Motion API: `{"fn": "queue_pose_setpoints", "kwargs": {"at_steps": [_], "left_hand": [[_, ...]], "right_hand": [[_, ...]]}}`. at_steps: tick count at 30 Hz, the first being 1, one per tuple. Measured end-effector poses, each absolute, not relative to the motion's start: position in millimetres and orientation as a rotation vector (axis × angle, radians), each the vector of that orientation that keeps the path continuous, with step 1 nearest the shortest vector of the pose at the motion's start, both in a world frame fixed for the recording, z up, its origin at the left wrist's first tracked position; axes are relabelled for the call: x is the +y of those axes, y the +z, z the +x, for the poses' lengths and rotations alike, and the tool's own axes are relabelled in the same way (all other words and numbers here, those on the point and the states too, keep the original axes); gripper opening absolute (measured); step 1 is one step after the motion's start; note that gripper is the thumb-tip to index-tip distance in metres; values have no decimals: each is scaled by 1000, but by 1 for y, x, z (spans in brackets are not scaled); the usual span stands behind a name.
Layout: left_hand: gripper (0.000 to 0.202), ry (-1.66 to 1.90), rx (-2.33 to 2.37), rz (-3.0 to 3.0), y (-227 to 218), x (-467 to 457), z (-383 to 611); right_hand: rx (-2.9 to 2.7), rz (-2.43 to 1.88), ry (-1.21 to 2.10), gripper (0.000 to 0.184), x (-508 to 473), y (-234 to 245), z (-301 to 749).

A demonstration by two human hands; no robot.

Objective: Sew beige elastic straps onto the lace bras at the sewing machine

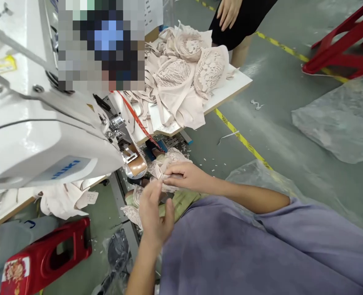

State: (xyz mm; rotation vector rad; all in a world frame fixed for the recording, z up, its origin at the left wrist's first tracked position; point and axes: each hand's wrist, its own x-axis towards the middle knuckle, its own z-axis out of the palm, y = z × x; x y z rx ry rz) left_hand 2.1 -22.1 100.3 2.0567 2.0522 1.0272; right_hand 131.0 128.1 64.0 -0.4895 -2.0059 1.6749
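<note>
A beige lace bra (172, 157) hangs over my lap just beyond the sewing machine's end, its lower part bunched behind my hands. My right hand (186, 176) pinches an edge of it between thumb and fingers. Close beside it, my left hand (156, 211) is raised with the thumb apart from the fingers. Its fingertips are at the lace; whether they grip any of it is hidden. The white sewing machine (46, 151) points its needle area and presser foot (130, 155) toward my hands. A red patterned cord (138, 123) runs down near the lace.
Beige lace bras (181, 73) are heaped on the white table (239, 80). A person's hand (229, 14) rests on a dark-clothed knee beyond it. More beige fabric (62, 200) hangs at left above a red stool (49, 258). Plastic sheeting (338, 119) lies on the floor.
</note>
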Motion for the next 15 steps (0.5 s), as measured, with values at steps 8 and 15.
{"fn": "queue_pose_setpoints", "kwargs": {"at_steps": [8,15], "left_hand": [[20,795,1867,2518,87,-16,-33],[33,941,1922,2688,73,-37,-31]], "right_hand": [[-2480,-199,879,29,130,71,146],[-2443,-152,866,31,125,63,147]]}}
